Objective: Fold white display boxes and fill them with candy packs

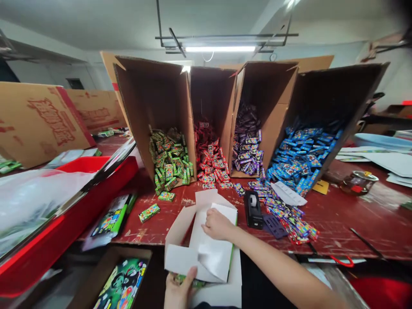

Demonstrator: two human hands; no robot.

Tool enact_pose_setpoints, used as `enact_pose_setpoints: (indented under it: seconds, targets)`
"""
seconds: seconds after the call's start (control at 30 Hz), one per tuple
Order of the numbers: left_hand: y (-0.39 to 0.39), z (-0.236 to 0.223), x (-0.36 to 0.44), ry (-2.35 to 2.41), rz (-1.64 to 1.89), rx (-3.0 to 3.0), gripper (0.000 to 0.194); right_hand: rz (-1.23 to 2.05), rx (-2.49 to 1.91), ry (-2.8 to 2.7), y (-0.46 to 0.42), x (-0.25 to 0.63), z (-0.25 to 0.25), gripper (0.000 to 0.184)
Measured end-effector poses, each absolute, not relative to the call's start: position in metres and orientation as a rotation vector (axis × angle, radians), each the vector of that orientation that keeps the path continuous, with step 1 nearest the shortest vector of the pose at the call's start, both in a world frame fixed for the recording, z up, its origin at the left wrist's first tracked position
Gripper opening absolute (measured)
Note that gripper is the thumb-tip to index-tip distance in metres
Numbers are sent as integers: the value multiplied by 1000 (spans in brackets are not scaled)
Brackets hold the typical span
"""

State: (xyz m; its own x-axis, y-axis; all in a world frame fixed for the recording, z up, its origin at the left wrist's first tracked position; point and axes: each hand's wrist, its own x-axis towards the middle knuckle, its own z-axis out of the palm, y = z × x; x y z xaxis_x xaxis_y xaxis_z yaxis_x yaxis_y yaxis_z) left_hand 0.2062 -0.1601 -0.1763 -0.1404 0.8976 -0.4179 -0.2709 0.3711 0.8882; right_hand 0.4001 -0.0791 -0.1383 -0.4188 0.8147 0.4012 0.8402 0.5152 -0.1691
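A white folding carton (pixel 206 240) with open flaps lies at the near edge of the red table (pixel 354 223). My left hand (pixel 178 289) grips its near bottom edge. My right hand (pixel 217 224) presses on the carton's upper flap, fingers closed on it. A green printed side shows along the carton's right edge. Just right of my right hand stands a black tape dispenser (pixel 252 208).
Four tilted cardboard boxes hold small packets: green (pixel 169 161), red (pixel 210 161), purple (pixel 246 146), blue (pixel 301 150). Loose packets (pixel 289 219) spill over the table. A red bin (pixel 64 214) stands left, a glass jar (pixel 358 182) right, scissors (pixel 341 259) near the front.
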Motion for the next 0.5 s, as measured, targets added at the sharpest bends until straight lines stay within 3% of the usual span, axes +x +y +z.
enact_pose_setpoints:
  seconds: [0.1,0.13,0.23,0.37,0.5]
  targets:
    - [-147,-167,201,1518,1249,1029,99,-104,-1387,-2284,-84,404,-157,17]
    - [-142,-160,200,1571,1292,1234,104,-127,-1409,-2232,-86,406,-158,20]
    - [-128,-135,198,1446,1327,1738,87,-284,-1544,-1838,-91,414,-153,42]
    - [-118,-124,202,1252,1215,1508,62,-337,-1677,-1459,-86,423,-144,96]
    - [-117,-136,204,1346,1093,1064,63,-238,-1745,-1468,-81,426,-145,97]
